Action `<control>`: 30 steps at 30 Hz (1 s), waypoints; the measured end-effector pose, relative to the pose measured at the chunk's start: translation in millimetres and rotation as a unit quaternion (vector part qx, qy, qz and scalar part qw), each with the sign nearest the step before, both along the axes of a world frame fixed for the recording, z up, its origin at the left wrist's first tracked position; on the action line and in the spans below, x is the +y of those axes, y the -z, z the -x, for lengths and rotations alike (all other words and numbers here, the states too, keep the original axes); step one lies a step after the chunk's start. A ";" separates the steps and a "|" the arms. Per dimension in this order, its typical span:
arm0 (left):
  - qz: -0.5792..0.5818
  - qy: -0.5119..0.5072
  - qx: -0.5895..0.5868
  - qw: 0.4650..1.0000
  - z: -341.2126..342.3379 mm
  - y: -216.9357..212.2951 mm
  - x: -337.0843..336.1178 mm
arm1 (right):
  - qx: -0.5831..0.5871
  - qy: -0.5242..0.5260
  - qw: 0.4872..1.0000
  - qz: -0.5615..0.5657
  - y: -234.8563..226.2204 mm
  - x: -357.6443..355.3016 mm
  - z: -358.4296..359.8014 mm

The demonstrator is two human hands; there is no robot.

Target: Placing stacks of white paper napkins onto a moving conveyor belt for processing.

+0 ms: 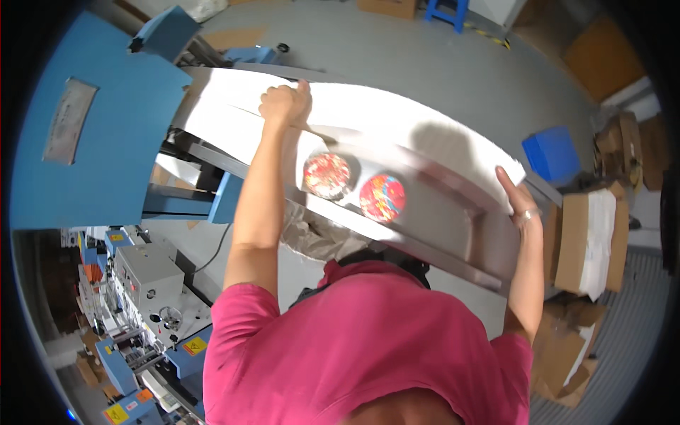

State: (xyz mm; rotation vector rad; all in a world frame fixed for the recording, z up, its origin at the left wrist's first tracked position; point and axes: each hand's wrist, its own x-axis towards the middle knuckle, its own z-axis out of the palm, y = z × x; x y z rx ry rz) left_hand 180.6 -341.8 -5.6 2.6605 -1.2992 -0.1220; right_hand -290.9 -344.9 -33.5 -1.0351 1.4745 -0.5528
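Both hands grip my white sheet stack (pixel 368 117): left hand (pixel 285 103) fisted on its far edge, right hand (pixel 519 200) clasping the near corner, long axis running between them

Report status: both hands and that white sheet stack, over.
Left hand fisted on the far edge of the white sheet stack. Right hand gripping its right end. Two round colourful prints on the metal table beneath; nothing blocking.
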 end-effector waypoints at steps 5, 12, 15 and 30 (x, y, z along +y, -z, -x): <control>-0.030 0.037 -0.107 0.993 -6.5 4.5 -1.3 | -0.074 -0.042 0.996 -0.021 -11.9 2.1 -8.7; -0.013 0.068 -0.142 0.987 7.7 10.0 -1.0 | -0.026 -0.024 0.999 -0.030 -23.3 3.2 -11.9; -0.019 0.077 -0.120 0.990 27.9 1.0 7.2 | -0.018 -0.016 0.999 -0.046 -19.2 1.7 -1.2; 0.064 0.191 -0.128 0.971 131.8 8.6 19.6 | -0.053 0.062 0.996 -0.039 -1.1 57.0 103.0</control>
